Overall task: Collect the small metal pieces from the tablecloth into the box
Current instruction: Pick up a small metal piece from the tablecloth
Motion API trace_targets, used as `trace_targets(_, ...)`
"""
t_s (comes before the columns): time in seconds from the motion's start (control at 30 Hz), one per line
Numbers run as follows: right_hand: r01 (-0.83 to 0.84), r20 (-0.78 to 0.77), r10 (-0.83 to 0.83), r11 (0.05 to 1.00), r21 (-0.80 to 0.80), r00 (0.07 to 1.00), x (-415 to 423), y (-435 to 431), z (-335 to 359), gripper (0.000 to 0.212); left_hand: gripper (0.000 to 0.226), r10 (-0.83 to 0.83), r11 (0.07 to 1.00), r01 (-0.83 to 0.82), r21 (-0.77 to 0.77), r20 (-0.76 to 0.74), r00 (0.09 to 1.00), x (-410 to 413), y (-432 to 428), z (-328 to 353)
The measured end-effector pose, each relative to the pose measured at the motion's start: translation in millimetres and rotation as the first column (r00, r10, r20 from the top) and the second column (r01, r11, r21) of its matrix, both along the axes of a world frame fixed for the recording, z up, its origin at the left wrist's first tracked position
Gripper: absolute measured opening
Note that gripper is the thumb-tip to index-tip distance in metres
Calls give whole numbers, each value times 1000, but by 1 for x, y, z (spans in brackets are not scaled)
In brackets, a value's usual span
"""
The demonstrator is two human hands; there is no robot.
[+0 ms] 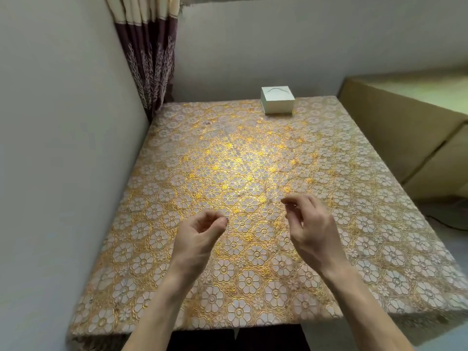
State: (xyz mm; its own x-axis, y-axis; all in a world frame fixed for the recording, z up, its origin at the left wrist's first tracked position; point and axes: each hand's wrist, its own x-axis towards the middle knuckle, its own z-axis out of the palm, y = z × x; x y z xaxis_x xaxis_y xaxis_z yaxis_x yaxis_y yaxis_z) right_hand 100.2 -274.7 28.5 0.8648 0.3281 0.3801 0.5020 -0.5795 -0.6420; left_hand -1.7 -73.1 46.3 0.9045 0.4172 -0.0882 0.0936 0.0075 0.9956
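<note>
Small metal pieces cannot be picked out anywhere on the gold and pale pink flower-patterned tablecloth [354, 224]. Its glossy embossed pattern and the bright glare in the middle would hide anything that small.

A greyish fleck [207, 122] near the far left of the cloth may be a piece or only a worn spot.

Both hands hover over the near middle of the cloth, palms turned inward.
- **Left hand** [200, 234]: it is curled, with the thumb brought against the fingertips [223, 221] in a narrow pinch.
- **Right hand** [310, 224]: it is curled likewise, with the thumb and forefinger tips close together.

I cannot tell whether either pinch holds a piece, since nothing shows between the tips.

The small white square cardboard box [277, 100] stands at the far edge of the table, well apart from both hands. It lies straight ahead of them and slightly to the right, so the right hand has the more direct line to it. Any delivery looks to me like a long forward reach across the cloth.

A thin curved mark shows on the top of the box. Whether that top is open or closed is unclear from here.

The near edge of the table cuts off the forearms.
</note>
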Motion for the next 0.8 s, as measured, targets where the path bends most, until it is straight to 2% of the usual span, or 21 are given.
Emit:
trace_targets(0.2, 13, 104, -22, 996, 88, 994, 13, 0, 14, 17, 3, -24, 996, 19, 87, 65, 998, 16, 6, 24)
trace_targets(0.33, -7, 89, -1, 997, 79, 996, -4, -11, -7, 16, 31, -84, 975, 82, 206, 0, 996, 0, 7, 15)
trace_targets(0.47, -24, -45, 24, 1000, 2, 999, -46, -23, -57, 13, 5, -75, 921, 113, 372, -115, 990, -29, -3, -12)
trace_targets(0.57, 16, -110, -23, 998, -61, 994, -78, -25, -75, 31, 8, -41, 864, 121, 488, -171, 984, -48, -7, -31)
trace_targets(0.67, 33, -115, -39, 998, -58, 993, -102, -20, -75, 46, 13, -9, 756, 120, 644, -173, 985, -59, -10, -49)
trace_targets(0.8, 38, -146, -31, 998, 41, 989, -127, 1, -63, 42, 12, 33, 797, 62, 601, -146, 989, -69, -15, -59)
